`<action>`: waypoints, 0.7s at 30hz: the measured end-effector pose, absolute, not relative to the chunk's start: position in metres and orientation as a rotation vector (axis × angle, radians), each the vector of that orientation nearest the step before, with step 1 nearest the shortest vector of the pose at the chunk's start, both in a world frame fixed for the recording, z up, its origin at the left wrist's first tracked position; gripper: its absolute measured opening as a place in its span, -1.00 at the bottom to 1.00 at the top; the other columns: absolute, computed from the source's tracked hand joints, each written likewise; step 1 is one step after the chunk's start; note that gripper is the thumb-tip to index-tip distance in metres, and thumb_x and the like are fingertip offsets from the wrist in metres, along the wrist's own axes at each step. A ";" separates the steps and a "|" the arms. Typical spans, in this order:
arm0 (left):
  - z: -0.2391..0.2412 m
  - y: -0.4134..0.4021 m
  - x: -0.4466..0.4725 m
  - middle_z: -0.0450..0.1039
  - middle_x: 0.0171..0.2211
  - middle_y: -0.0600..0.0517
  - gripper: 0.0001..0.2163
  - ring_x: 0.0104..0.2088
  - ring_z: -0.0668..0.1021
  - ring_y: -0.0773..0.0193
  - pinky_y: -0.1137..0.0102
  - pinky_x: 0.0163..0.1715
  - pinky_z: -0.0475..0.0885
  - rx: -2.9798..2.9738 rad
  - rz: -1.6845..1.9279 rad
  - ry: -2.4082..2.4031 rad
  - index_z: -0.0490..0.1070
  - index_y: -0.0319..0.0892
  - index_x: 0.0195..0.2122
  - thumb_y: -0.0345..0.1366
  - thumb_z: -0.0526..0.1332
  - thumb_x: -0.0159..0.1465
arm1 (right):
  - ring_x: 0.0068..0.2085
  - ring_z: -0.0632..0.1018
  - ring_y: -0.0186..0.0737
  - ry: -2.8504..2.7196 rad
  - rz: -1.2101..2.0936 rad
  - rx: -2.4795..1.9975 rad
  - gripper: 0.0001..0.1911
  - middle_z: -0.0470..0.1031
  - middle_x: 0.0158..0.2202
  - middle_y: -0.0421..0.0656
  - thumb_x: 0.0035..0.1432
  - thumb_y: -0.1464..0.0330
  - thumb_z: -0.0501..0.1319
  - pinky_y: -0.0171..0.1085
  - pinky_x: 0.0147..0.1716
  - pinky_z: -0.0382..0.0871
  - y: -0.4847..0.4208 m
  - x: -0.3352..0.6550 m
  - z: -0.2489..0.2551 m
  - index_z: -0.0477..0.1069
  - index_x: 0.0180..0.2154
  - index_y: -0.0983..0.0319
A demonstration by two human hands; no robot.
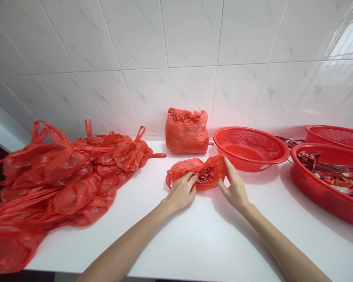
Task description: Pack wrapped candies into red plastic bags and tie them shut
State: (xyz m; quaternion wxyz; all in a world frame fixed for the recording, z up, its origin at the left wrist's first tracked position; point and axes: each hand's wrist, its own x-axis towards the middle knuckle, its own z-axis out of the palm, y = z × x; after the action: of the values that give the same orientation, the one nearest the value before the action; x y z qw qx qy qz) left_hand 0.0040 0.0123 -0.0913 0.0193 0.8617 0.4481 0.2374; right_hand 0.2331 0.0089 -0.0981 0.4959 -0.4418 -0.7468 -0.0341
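Lying long-side across mid-frame, the red bag has our left hand over its near rim, pinching or not we cannot tell; our right hand, fingers spread, touches its right end.

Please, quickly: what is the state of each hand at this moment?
Left hand: fingers curled at the open red bag, near wrapped items inside; grip cannot be told.
Right hand: open, thumb and fingers apart, touching the bag's right side.
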 end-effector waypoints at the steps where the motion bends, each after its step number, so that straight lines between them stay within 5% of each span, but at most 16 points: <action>1: -0.092 0.014 0.002 0.46 0.19 -0.19 -0.61 0.08 0.58 -0.01 0.10 0.05 0.53 2.672 0.739 1.418 0.47 -0.22 0.13 -0.42 0.10 0.30 | 0.30 0.42 0.01 -1.812 -0.080 -1.068 -0.15 0.27 0.36 0.05 0.28 0.47 0.12 -0.04 0.12 0.50 0.008 0.232 -0.098 -0.20 0.48 0.08; 5: -0.087 0.016 -0.006 0.53 0.12 -0.15 -0.69 0.05 0.59 0.02 0.12 0.05 0.49 2.714 0.709 1.305 0.54 -0.19 0.03 -0.38 0.15 0.31 | 0.29 0.43 0.03 -1.822 -0.080 -1.043 -0.18 0.28 0.35 0.08 0.29 0.45 0.13 -0.03 0.10 0.51 0.006 0.229 -0.098 -0.16 0.47 0.10; 12: -0.063 0.023 -0.024 0.60 -0.45 -0.04 -0.65 -0.40 0.59 0.16 0.23 -0.26 0.42 2.660 0.766 1.537 0.54 -0.17 -0.47 -0.30 0.05 0.40 | 0.09 0.57 0.03 -1.750 0.074 -1.073 -0.31 0.37 0.28 0.12 0.34 0.32 0.15 -0.06 -0.06 0.57 0.003 0.229 -0.088 0.01 0.43 0.15; 15: -0.061 0.027 -0.030 0.63 -0.40 -0.03 -0.77 -0.37 0.60 0.14 0.23 -0.27 0.42 2.642 0.857 1.585 0.57 -0.14 -0.41 -0.33 0.13 0.30 | -0.06 0.61 -0.06 -1.711 0.199 -1.052 -0.39 0.40 0.24 0.10 0.34 0.29 0.18 -0.12 -0.15 0.58 0.000 0.232 -0.078 0.15 0.37 0.13; 21: -0.067 0.022 -0.024 0.65 -0.21 -0.05 -0.80 -0.21 0.63 0.09 0.17 -0.15 0.46 2.655 0.942 1.434 0.60 -0.13 -0.23 -0.36 0.17 0.25 | 0.06 0.57 -0.01 -1.534 0.444 -1.024 -0.59 0.45 0.19 0.02 0.27 0.27 0.22 -0.13 -0.11 0.54 0.000 0.243 -0.063 0.41 0.14 0.13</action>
State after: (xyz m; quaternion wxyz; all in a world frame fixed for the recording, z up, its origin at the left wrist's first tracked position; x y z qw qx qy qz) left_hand -0.0237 0.0223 -0.0673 -0.0097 0.8398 0.4537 0.2979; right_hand 0.2428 -0.0004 -0.0633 0.5829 -0.4385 -0.6571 0.1902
